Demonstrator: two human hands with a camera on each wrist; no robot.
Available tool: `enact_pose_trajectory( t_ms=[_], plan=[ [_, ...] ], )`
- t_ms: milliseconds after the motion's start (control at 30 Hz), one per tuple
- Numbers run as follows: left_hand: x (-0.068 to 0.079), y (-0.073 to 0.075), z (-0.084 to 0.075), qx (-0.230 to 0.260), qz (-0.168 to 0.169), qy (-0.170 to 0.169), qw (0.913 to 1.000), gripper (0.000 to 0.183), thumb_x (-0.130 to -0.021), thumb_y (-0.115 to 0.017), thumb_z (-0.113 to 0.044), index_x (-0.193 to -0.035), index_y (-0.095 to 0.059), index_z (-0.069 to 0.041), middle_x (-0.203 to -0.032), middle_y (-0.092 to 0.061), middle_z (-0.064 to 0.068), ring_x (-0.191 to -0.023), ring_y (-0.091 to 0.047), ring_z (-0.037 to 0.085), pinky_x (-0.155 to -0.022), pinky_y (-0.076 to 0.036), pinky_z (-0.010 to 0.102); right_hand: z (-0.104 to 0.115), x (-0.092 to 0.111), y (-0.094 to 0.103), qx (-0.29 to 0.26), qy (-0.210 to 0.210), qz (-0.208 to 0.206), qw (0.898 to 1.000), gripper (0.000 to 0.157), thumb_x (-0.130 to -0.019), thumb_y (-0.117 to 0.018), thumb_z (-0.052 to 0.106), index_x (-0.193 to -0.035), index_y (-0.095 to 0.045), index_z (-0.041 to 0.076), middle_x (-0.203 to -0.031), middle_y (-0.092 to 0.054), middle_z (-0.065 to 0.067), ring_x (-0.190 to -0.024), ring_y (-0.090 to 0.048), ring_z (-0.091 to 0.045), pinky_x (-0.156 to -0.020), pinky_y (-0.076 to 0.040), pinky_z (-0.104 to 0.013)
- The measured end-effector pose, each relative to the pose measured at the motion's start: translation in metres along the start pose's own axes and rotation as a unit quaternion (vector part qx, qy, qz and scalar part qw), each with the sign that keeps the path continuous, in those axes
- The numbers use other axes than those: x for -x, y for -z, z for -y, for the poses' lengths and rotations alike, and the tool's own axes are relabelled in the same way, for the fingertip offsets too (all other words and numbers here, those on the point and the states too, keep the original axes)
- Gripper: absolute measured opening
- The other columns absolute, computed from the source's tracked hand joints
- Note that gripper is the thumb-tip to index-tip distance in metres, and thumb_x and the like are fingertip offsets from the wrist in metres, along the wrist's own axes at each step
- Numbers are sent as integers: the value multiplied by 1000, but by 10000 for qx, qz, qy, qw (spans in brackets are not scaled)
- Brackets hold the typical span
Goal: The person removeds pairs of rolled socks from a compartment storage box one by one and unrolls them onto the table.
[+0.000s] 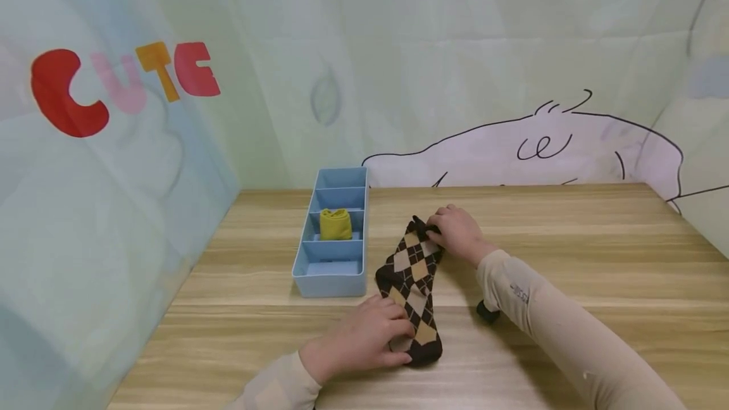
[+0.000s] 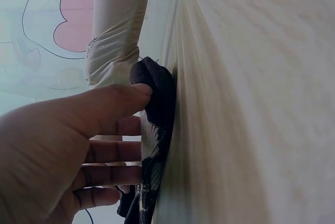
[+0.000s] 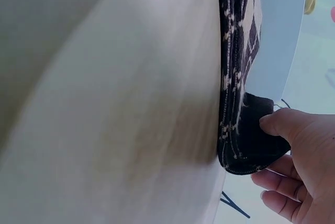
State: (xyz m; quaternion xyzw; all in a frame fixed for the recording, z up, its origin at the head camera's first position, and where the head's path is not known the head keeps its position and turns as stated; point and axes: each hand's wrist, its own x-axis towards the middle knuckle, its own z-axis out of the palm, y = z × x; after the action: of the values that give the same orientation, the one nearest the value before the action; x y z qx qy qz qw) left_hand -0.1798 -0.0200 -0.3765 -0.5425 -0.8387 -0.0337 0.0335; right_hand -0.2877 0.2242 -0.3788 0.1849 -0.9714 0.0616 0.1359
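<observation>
A dark brown argyle sock with tan and beige diamonds lies flat on the table, its toe towards me; in the right wrist view it shows stacked layers. My right hand pinches the dark cuff at the far end between thumb and fingers, lifting it slightly. At the near end my left hand rests on the sock. Its thumb touches the dark toe, and the fingers lie nearly straight along the side.
Left of the sock stands a blue divided box with several compartments in a row. A rolled yellow cloth item sits in its second compartment from the front. Behind the wooden table hangs a printed curtain.
</observation>
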Motion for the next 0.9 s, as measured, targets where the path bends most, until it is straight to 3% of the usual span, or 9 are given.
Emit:
enact_pose_trajectory(
  t_ms=[433, 700, 900],
  plan=[
    [2, 2, -2, 65, 7, 36, 10000, 26, -86, -66, -45, -102, -70, -24, -101, -65, -10, -96, -56, 5, -90, -43, 23, -9, -4, -2, -136, -265, 35, 9995, 21, -89, -67, 19, -102, -70, 3, -97, -70, -12, -88, -61, -26, -81, -52, -40],
    [3, 1, -2, 10, -40, -7, 10000, 25, -86, -66, -45, -102, -69, -25, -102, -66, -11, -95, -56, 5, -88, -43, 22, -10, -3, -4, -279, -358, -205, 9988, 41, -85, -72, 20, -121, -60, 2, -111, -67, -17, -104, -61, -33, -91, -50, -45],
    [2, 0, -2, -92, -194, -89, 9997, 24, -85, -68, -44, -100, -69, -24, -100, -65, -11, -94, -56, 4, -89, -43, 22, -13, -3, -5, -413, -189, -389, 9982, 28, -85, -72, 18, -107, -63, 4, -104, -67, -14, -98, -60, -31, -85, -50, -44]
  ],
)
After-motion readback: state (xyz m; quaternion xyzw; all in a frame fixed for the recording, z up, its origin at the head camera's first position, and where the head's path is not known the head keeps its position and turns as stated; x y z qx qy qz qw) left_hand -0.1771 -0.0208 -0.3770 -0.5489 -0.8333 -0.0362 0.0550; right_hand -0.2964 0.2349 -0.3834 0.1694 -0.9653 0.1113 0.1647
